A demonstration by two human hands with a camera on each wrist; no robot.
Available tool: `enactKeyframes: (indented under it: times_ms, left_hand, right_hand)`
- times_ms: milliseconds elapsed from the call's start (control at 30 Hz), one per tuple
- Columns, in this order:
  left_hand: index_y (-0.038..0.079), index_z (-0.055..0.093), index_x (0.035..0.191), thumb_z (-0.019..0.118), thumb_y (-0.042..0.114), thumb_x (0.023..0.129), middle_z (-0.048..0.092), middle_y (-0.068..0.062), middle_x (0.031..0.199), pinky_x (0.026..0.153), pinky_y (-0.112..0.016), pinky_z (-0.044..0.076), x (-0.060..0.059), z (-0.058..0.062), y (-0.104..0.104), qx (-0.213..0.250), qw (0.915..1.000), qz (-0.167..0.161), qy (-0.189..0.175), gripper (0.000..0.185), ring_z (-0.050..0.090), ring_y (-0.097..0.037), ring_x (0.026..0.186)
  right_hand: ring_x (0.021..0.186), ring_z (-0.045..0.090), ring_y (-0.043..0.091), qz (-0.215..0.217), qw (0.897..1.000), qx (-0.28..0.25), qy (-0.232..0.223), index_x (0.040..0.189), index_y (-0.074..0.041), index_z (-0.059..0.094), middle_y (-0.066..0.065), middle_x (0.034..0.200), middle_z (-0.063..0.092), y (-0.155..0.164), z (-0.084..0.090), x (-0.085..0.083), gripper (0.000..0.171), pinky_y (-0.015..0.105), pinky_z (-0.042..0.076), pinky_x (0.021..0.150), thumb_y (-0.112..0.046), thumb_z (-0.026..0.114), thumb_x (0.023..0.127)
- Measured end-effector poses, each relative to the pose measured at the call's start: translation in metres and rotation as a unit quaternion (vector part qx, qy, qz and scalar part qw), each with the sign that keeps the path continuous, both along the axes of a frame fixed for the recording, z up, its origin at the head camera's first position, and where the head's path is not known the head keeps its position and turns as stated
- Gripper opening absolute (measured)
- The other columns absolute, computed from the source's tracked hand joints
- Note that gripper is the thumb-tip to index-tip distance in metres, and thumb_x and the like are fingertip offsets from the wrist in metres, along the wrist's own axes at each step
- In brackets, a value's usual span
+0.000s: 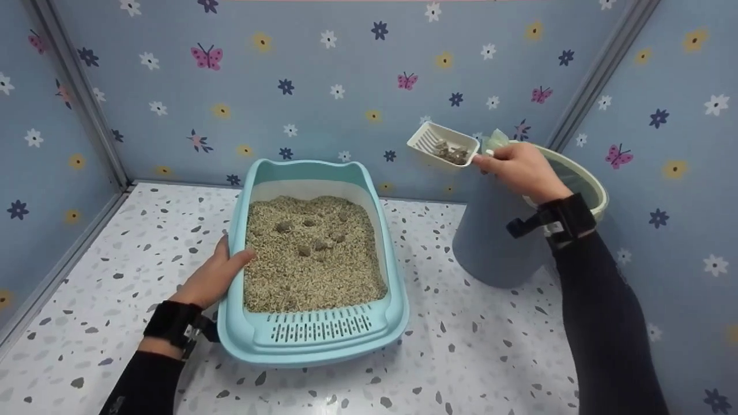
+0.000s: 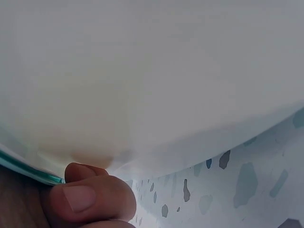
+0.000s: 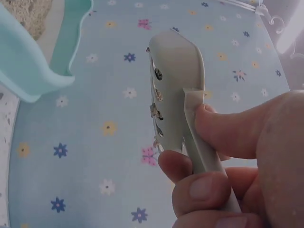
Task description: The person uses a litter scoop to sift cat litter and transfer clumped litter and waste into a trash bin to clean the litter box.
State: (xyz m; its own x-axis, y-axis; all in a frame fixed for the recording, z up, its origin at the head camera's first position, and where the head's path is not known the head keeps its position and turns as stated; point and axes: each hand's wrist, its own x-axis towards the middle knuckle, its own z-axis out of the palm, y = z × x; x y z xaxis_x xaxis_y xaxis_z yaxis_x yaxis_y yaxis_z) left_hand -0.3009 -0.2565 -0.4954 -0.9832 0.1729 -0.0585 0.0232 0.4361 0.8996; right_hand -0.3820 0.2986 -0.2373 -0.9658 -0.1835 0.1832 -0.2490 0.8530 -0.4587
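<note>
Head view shows the right hand (image 1: 522, 170) gripping a loaded scoop (image 1: 443, 144) beside the bin (image 1: 594, 199) at the floor's right edge; carrying step. Left hand (image 1: 214, 276) clasps the litter box (image 1: 317, 340) rim. Tipping needs the scoop above the opening.

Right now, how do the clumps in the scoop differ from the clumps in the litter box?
The clumps in the scoop are heaped together in one pile; the clumps in the litter box lie scattered, apart from each other. The scoop clumps are lifted in the air by the right hand, beside the bin; the box clumps rest on litter, while the left hand grips the box rim. Both look dark grey-brown.
</note>
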Motion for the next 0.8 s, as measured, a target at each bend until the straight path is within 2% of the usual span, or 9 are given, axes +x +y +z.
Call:
enactKeyframes:
  times_ms: [100,167,267,367,467,600,733,800]
  left_hand:
    - [0.016,-0.019,0.177,0.045,0.074,0.11,0.015,-0.039,0.177,0.127,-0.075,0.027,-0.001,0.001,0.001,-0.004,1.0,0.003,-0.002,0.109,0.032,-0.06,0.157]
    - [0.017,-0.019,0.177,0.045,0.075,0.11,0.015,-0.039,0.177,0.126,-0.075,0.027,-0.001,0.001,0.002,-0.006,1.0,0.005,-0.003,0.11,0.032,-0.06,0.157]
    - [0.017,-0.019,0.177,0.045,0.076,0.11,0.017,-0.04,0.176,0.126,-0.075,0.027,-0.001,0.002,0.002,-0.004,1.0,0.005,-0.002,0.11,0.034,-0.06,0.156]
    - [0.017,-0.018,0.178,0.046,0.075,0.11,0.021,-0.041,0.175,0.125,-0.076,0.028,0.001,0.003,0.002,-0.001,1.0,0.003,0.0,0.11,0.038,-0.061,0.154]
    - [0.017,-0.018,0.178,0.046,0.075,0.11,0.022,-0.041,0.174,0.125,-0.077,0.029,0.002,0.003,0.001,0.001,1.0,0.002,-0.001,0.11,0.041,-0.061,0.151]
    - [0.018,-0.018,0.178,0.045,0.075,0.11,0.02,-0.041,0.174,0.125,-0.077,0.028,0.002,0.002,0.001,0.001,1.0,0.002,0.002,0.109,0.039,-0.062,0.152]
    - [0.018,-0.018,0.178,0.045,0.075,0.11,0.02,-0.041,0.175,0.125,-0.077,0.028,0.002,0.001,0.001,0.001,1.0,0.002,0.001,0.109,0.037,-0.062,0.154]
    - [0.017,-0.019,0.178,0.045,0.075,0.11,0.016,-0.04,0.176,0.125,-0.076,0.028,0.002,0.001,0.0,0.005,1.0,-0.001,-0.001,0.109,0.034,-0.061,0.155]
  right_hand:
    - [0.07,0.045,0.019,-0.039,0.999,-0.01,-0.004,0.099,-0.004,0.083,-0.006,0.07,0.049,0.021,0.009,-0.001,0.063,0.035,0.033,0.059,-0.064,0.069,0.106]
    - [0.067,0.045,0.017,-0.062,0.998,-0.009,0.002,0.09,-0.005,0.079,-0.008,0.067,0.047,0.035,0.015,-0.002,0.064,0.034,0.033,0.057,-0.066,0.068,0.105]
    - [0.06,0.041,0.014,-0.094,0.995,-0.011,0.023,0.07,-0.011,0.065,-0.01,0.062,0.041,0.056,0.02,-0.004,0.064,0.033,0.031,0.052,-0.064,0.068,0.106]
    - [0.057,0.039,0.013,-0.122,0.992,-0.024,0.022,0.065,-0.017,0.06,-0.011,0.06,0.038,0.073,0.02,-0.007,0.061,0.032,0.029,0.05,-0.061,0.069,0.106]
    - [0.057,0.039,0.014,-0.154,0.988,-0.02,0.023,0.069,-0.017,0.071,-0.011,0.06,0.04,0.088,0.015,-0.009,0.057,0.033,0.03,0.05,-0.06,0.068,0.107]
    - [0.066,0.046,0.02,-0.194,0.981,0.009,0.025,0.082,-0.01,0.078,-0.006,0.067,0.049,0.1,0.006,-0.011,0.059,0.037,0.035,0.056,-0.061,0.065,0.107]
    - [0.076,0.052,0.026,-0.224,0.974,0.034,0.018,0.082,-0.009,0.073,0.004,0.081,0.058,0.107,0.0,-0.01,0.06,0.041,0.041,0.062,-0.063,0.064,0.106]
    - [0.075,0.052,0.027,-0.234,0.971,0.046,0.014,0.077,-0.01,0.067,0.005,0.081,0.057,0.108,-0.003,-0.01,0.061,0.041,0.041,0.061,-0.063,0.065,0.105]
